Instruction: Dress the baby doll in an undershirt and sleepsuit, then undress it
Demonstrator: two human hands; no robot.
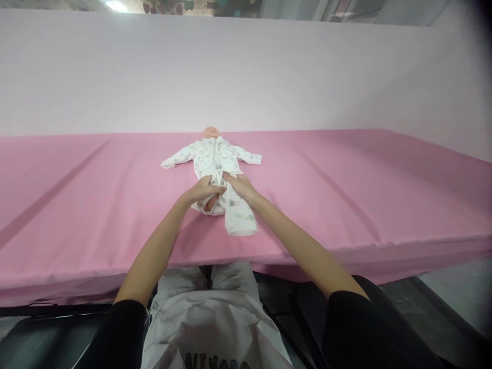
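On the pink-covered table lies a baby doll (211, 132) on its back, dressed in a white printed baby suit (213, 154) with both sleeves spread out to the sides. My left hand (203, 189) pinches the suit's cloth near the doll's lower body, thumb across it. My right hand (241, 185) grips the cloth at the top of a trouser leg (239, 215), which hangs toward me. A bit of the doll's leg (210, 203) shows in the opening below my left hand. The fingertips of both hands are partly hidden by cloth.
The pink cover (346, 195) spreads wide to both sides, with its front edge near my lap. A white wall (246, 77) rises behind the table. Dark chairs (54, 338) stand at the lower left and right.
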